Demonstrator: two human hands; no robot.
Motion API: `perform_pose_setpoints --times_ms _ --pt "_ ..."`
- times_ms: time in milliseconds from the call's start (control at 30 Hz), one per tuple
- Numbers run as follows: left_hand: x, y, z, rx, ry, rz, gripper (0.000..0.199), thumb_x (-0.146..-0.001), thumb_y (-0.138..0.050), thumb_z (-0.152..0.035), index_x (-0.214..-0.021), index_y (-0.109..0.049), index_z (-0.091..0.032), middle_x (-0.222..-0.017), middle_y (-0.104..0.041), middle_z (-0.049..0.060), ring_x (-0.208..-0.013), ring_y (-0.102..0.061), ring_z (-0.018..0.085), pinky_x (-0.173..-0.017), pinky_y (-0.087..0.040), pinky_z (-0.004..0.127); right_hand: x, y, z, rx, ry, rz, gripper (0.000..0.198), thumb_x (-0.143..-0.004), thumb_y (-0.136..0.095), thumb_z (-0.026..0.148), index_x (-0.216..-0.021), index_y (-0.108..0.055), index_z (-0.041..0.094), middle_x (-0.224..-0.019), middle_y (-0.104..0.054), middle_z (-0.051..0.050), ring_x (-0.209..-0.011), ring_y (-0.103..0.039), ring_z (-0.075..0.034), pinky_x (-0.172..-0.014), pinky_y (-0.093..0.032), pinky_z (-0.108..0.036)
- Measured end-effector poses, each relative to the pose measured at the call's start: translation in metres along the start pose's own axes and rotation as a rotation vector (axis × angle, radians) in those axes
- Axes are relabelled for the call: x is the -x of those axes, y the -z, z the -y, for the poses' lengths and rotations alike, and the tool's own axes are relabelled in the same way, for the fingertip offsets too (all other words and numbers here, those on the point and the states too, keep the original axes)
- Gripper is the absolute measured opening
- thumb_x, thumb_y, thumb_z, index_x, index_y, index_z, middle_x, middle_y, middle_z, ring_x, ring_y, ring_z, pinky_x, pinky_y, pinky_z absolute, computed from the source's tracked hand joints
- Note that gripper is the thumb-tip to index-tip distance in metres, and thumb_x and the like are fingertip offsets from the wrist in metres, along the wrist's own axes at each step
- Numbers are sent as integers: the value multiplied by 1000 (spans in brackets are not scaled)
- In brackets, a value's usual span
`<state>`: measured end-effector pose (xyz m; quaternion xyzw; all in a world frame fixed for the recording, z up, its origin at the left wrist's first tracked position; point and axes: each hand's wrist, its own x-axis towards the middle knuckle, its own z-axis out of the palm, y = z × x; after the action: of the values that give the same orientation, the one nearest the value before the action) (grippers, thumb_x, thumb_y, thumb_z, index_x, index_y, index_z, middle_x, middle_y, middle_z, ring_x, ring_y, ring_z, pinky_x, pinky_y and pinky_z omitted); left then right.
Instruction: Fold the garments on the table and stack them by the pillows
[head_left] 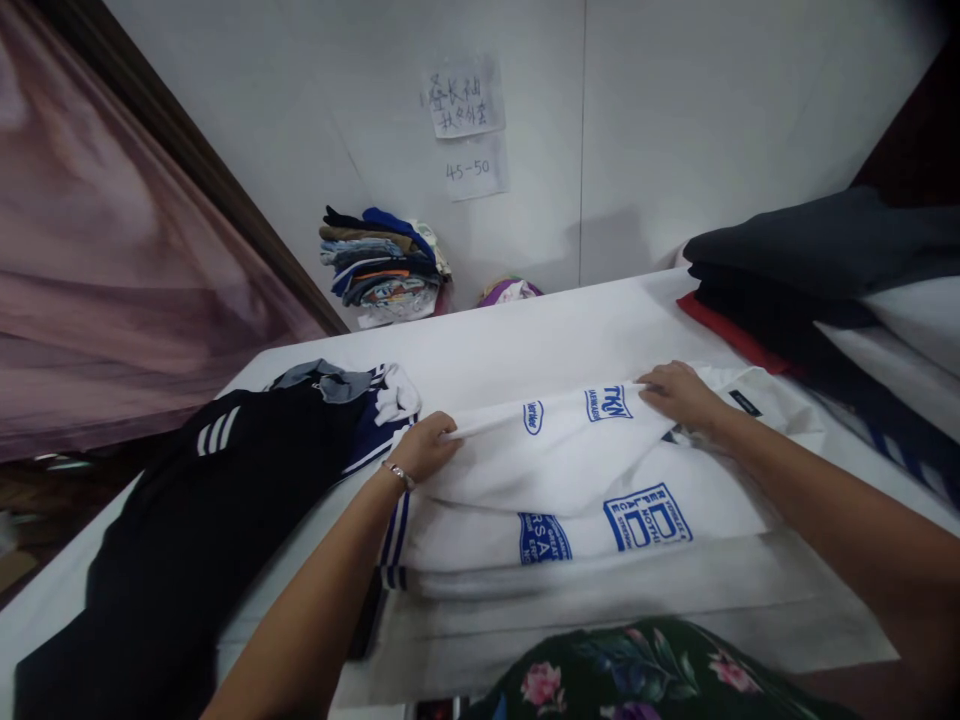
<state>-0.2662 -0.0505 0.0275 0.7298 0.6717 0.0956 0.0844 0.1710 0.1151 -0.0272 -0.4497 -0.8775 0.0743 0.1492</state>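
Observation:
A white garment with blue printed patches (495, 490) lies across the table in front of me, its dark-striped trim toward the left. My left hand (427, 447), with a bracelet at the wrist, pinches the far edge of the cloth near its left end. Farther right along that same edge, my right hand (679, 395) grips the fabric beside a printed patch. Between the two hands the edge is drawn out fairly straight. The collar part with a black label (745, 402) lies to the right, partly behind my right forearm.
Black clothing with white stripes (217, 500) covers the table's left side. Dark folded garments (817, 250) are stacked at the right. Behind the white table (525, 340) stands a pile of folded clothes (386, 262). Handwritten paper signs (466, 100) hang on the wall.

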Motion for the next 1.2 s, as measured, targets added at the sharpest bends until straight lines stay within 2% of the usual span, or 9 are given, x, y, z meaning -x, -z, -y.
perform_pose_setpoints --times_ms 100,233,433,600,767,867,933,1067,1200 --pt "19 25 -8 81 1 60 17 -81 -52 -36 -74 -55 -20 -62 -53 -3 -60 -49 12 -59 -36 24 9 13 -4 -115 95 44 32 -84 -45 45 -82 -69 23 -82 -68 -8 -85 -61 -25 -86 -45 -44" --pt "23 46 -9 236 -6 85 26 -82 -50 -45 -88 -59 -20 -74 -61 -2 -67 -54 13 -63 -40 23 13 28 -10 -228 34 115 32 -83 -49 50 -79 -67 24 -83 -69 -6 -86 -63 -25 -97 -40 -46" --pt "-25 4 12 -105 264 333 31 -83 -51 -45 -93 -66 -19 -96 -69 7 -91 -62 23 -77 -43 30 -12 20 -20 -135 -242 225 35 -81 -49 50 -94 -69 24 -95 -71 -6 -89 -64 -26 -83 -49 -39" --pt "-34 -21 17 -234 356 247 38 -85 -48 -49 -106 -65 -22 -111 -67 8 -102 -61 25 -82 -45 33 -26 3 -23 115 -236 236 40 -82 -48 47 -105 -69 21 -110 -68 -10 -103 -61 -30 -88 -46 -42" --pt "-30 -19 22 -254 155 29 43 -88 -47 -48 -116 -60 -18 -124 -61 10 -116 -54 23 -97 -38 32 -22 0 -36 145 -200 131 48 -84 -44 49 -120 -62 23 -133 -55 -10 -126 -44 -31 -103 -34 -49" --pt "-34 -20 26 -310 158 75 53 -86 -49 -52 -125 -54 -17 -126 -60 12 -119 -52 26 -99 -36 37 -21 1 -49 189 -267 114 53 -83 -42 59 -116 -64 25 -123 -61 -12 -119 -49 -36 -101 -27 -61" --pt "-36 -20 27 -350 179 127 52 -84 -49 -55 -117 -59 -16 -118 -64 13 -112 -56 28 -95 -38 38 -19 2 -56 220 -278 102 56 -79 -43 66 -110 -67 26 -112 -66 -12 -110 -55 -36 -98 -28 -62" --pt "-35 -16 30 -314 193 66 43 -85 -46 -57 -94 -63 -19 -104 -68 10 -100 -61 25 -82 -43 31 -15 7 -65 208 -214 89 53 -78 -43 68 -98 -70 26 -97 -70 -8 -93 -62 -30 -87 -41 -47" --pt "-39 -19 38 -226 300 108 48 -81 -50 -62 -101 -60 -20 -102 -69 10 -96 -63 26 -76 -45 31 -12 8 -62 173 -278 110 53 -79 -45 67 -97 -69 23 -97 -71 -7 -91 -63 -27 -79 -45 -38"
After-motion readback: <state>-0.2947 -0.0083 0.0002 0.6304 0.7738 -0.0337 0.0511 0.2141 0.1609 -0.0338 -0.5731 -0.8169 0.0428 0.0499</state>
